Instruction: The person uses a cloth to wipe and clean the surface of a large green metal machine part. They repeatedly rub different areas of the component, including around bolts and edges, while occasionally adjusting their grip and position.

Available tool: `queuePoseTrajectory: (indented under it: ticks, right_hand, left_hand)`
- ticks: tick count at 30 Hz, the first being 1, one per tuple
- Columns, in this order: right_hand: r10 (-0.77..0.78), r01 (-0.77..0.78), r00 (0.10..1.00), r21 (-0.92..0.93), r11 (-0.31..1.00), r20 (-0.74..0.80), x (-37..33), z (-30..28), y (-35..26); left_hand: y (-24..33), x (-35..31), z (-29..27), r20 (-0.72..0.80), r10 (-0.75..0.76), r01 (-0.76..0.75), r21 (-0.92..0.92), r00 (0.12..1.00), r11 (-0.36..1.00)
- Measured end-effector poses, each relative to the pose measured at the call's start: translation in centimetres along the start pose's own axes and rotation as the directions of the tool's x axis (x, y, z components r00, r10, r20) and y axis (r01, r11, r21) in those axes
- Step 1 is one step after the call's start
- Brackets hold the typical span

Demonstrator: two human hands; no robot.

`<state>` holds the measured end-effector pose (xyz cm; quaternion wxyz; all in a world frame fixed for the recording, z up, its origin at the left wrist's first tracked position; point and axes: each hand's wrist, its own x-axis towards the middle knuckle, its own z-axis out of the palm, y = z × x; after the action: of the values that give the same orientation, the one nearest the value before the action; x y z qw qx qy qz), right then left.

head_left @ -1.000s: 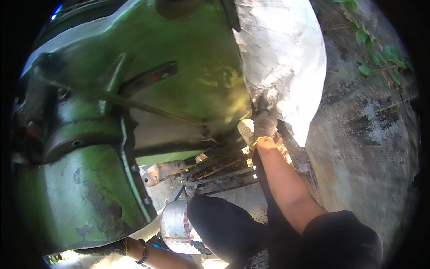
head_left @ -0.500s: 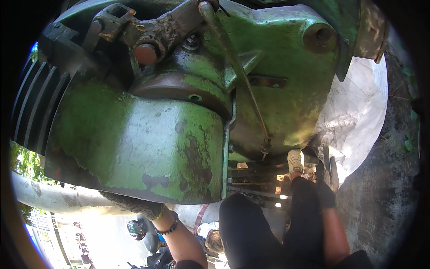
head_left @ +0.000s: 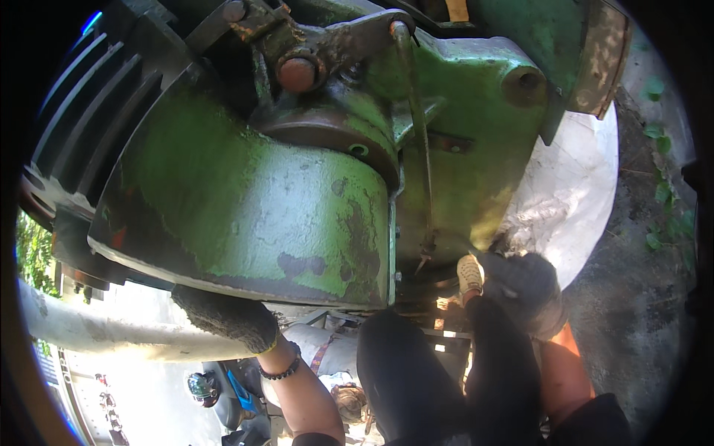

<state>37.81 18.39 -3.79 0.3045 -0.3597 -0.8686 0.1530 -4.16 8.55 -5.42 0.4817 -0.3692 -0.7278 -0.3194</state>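
Note:
A large green machine cover [head_left: 297,208], its paint worn to dark patches, fills the middle of the head view. At its lower edge my left hand [head_left: 227,320] wears a dark knitted glove and touches or nearly touches the rim. The fingertips pass out of sight there, so their grip is hidden. My right hand [head_left: 526,293], in a greyish glove, is beside my right shin near a light shoe [head_left: 469,273]. Motion smears its fingers, and anything in them cannot be made out. A thin rod [head_left: 422,149] hangs from a lever [head_left: 364,30] down the machine's front.
Black fins [head_left: 100,111] stand at the machine's far left. A pale pipe [head_left: 111,331] runs below the cover. White sheeting [head_left: 569,193] lies at the right, beside rough ground with leaves [head_left: 658,193]. A parked motorbike [head_left: 234,394] and a helmet [head_left: 202,389] show at lower left.
The view has shifted, so the machine's upper parts sit lower and further right. My right hand has lifted from beside the leg toward the machine. More of my left glove shows below the cover.

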Motion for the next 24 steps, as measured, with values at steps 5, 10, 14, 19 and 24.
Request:
queuePoseTrajectory:
  ticks: [5,10,14,19,24]
  right_hand:
    - [0.003,-0.017,0.949,-0.042,0.999,-0.315,2.1,-2.3,-3.5]
    - [-0.082,0.081,0.876,-0.023,0.996,-0.476,4.9,-2.7,-6.9]
    - [-0.258,0.242,0.862,-0.093,0.966,-0.436,7.4,-2.6,-8.6]
    - [-0.324,0.297,0.869,-0.128,0.946,-0.375,9.2,-3.6,-9.9]
    - [-0.424,0.372,0.840,-0.210,0.904,-0.339,12.1,-3.3,-10.5]
  left_hand:
    - [1.7,2.0,-0.6,-0.061,0.067,-0.071,-0.065,0.996,0.995]
    - [3.2,3.1,-1.2,0.001,-0.041,0.040,-0.189,0.999,0.981]
    - [3.1,2.9,-1.1,-0.116,0.070,-0.094,-0.219,0.991,0.971]
    - [2.7,2.2,-0.3,-0.177,0.113,-0.126,-0.059,0.978,0.990]
    - [3.5,2.6,-0.3,-0.087,-0.120,0.078,-0.381,0.989,0.921]
